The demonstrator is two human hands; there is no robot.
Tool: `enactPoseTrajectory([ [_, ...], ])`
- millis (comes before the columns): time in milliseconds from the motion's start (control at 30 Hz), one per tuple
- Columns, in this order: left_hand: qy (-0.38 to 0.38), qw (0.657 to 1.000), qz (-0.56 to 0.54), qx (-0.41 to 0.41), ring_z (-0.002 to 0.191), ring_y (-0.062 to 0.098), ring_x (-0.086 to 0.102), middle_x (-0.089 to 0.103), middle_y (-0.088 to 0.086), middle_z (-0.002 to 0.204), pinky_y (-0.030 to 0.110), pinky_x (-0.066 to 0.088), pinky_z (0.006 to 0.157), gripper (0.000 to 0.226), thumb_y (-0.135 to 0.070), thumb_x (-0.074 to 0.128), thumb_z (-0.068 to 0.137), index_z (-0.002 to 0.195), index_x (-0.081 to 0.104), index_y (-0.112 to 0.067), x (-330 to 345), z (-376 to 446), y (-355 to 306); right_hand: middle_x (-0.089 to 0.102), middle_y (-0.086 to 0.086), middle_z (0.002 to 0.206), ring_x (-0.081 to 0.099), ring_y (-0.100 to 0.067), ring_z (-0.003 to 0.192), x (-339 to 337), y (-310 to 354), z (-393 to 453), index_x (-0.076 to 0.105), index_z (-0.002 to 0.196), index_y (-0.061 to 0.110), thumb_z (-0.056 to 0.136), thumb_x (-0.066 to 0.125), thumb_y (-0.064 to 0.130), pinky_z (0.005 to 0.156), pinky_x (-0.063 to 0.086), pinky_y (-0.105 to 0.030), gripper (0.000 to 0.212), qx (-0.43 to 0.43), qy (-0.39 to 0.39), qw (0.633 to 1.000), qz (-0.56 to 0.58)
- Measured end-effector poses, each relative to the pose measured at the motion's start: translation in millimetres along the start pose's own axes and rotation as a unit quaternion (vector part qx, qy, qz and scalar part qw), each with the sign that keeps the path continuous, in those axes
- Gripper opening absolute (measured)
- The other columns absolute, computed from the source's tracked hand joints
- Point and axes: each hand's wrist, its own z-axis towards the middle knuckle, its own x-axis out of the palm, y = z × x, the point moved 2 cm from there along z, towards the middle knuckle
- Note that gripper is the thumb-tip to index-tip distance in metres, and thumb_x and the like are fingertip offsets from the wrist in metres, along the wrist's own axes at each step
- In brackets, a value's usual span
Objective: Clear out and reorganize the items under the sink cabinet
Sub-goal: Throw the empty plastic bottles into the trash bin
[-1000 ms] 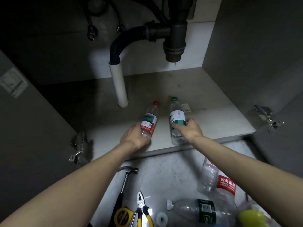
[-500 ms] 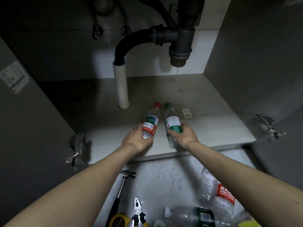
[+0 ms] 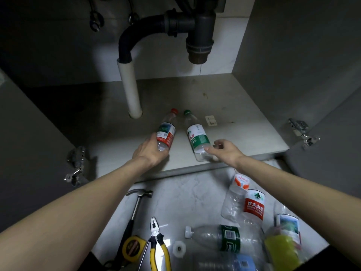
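Two clear plastic bottles lie on the flat grey cabinet floor [image 3: 224,106] in front of you, under a dark curved drain pipe [image 3: 136,34] at twelve o'clock that drops into a smooth white tube [image 3: 130,89]. Bare forearms reach in from five and seven o'clock.

Your left hand [image 3: 148,151] curls round the base of the red-capped bottle [image 3: 166,132]. It is a ribbed, see-through cylinder with a red and green label, and its long axis runs from your palm toward one o'clock, cap pointing at the foot of the white tube.

Your right hand [image 3: 224,151] is loosened beside the green-capped bottle [image 3: 196,133]: the thumb tip touches its lower body while the other fingers hang curled off it. That bottle lies just right of the first, apart from it, its cap aimed toward eleven o'clock so the two caps nearly meet.

Down at six o'clock, on pale marbled flooring, sit crumpled empty bottles [image 3: 240,208], a steel-headed hammer [image 3: 136,204], yellow-handled pliers [image 3: 157,245] and a round yellow tape measure [image 3: 132,249]. Shiny metal hinges [image 3: 75,165] hang at nine and three o'clock.
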Motion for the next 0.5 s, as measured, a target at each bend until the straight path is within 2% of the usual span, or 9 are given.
enactPoseTrajectory([
  [67,-0.005,1.0,-0.006,-0.002,0.116,0.033,0.058,0.057,0.008,0.133,0.042,0.05,0.094,0.068,-0.046,0.07,0.082,0.138,0.041,-0.023,2,0,-2,0.059,-0.012,0.128,0.063,-0.019,0.1,-4,-5,-1,0.044,0.144,0.003,0.089,0.076,0.037,0.082,0.048,-0.022,0.073,0.005,0.005,1.0,0.019],
  [200,-0.003,0.999,-0.044,-0.006,0.111,0.032,0.06,0.059,0.007,0.128,0.041,0.051,0.093,0.066,-0.044,0.074,0.08,0.135,0.044,-0.021,8,-3,-6,0.062,-0.008,0.118,0.064,-0.015,0.084,-2,-12,-3,0.047,0.142,0.005,0.089,0.075,0.038,0.072,0.048,-0.024,0.069,0.005,-0.001,0.999,0.041],
  [233,-0.007,0.998,-0.055,-0.009,0.111,0.031,0.06,0.06,0.007,0.127,0.04,0.051,0.092,0.066,-0.041,0.075,0.079,0.134,0.045,-0.021,9,-4,-7,0.062,-0.007,0.118,0.066,-0.017,0.088,0,-14,-3,0.047,0.142,0.006,0.088,0.076,0.039,0.074,0.049,-0.026,0.07,0.003,-0.003,0.999,0.045],
  [300,-0.027,0.996,-0.088,-0.02,0.109,0.031,0.061,0.062,0.008,0.124,0.037,0.051,0.092,0.066,-0.035,0.077,0.076,0.134,0.049,-0.02,8,-6,-10,0.063,-0.009,0.126,0.066,-0.024,0.106,3,-13,-3,0.048,0.143,0.007,0.085,0.076,0.043,0.089,0.052,-0.035,0.074,0.003,0.002,0.999,0.046],
  [333,-0.032,0.992,-0.115,-0.027,0.109,0.031,0.062,0.064,0.008,0.123,0.038,0.052,0.093,0.067,-0.032,0.079,0.074,0.134,0.051,-0.018,7,-8,-12,0.064,-0.01,0.126,0.065,-0.025,0.109,5,-11,-2,0.05,0.141,0.008,0.082,0.077,0.045,0.094,0.051,-0.038,0.075,0.006,0.01,0.999,0.049],
  [367,-0.028,0.988,-0.149,-0.033,0.107,0.03,0.063,0.065,0.007,0.121,0.039,0.053,0.094,0.068,-0.028,0.08,0.073,0.134,0.052,-0.016,6,-10,-15,0.067,-0.011,0.123,0.066,-0.024,0.105,7,-9,-2,0.056,0.135,0.009,0.078,0.079,0.048,0.093,0.051,-0.038,0.073,0.009,0.019,0.998,0.056],
  [433,0.019,0.977,-0.21,-0.036,0.1,0.029,0.067,0.068,0.009,0.113,0.041,0.056,0.09,0.068,-0.019,0.084,0.068,0.128,0.055,-0.01,5,-19,-21,0.072,-0.011,0.109,0.066,-0.021,0.089,9,-3,-4,0.066,0.115,0.012,0.072,0.081,0.048,0.083,0.053,-0.036,0.059,0.026,0.047,0.996,0.069],
  [500,0.109,0.968,-0.224,-0.026,0.082,0.028,0.068,0.07,0.013,0.096,0.041,0.058,0.075,0.06,-0.014,0.081,0.056,0.112,0.06,-0.008,4,-34,-31,0.07,-0.009,0.1,0.065,-0.02,0.086,10,2,-14,0.068,0.112,0.01,0.069,0.084,0.045,0.081,0.057,-0.036,0.058,0.06,0.102,0.988,0.096],
])
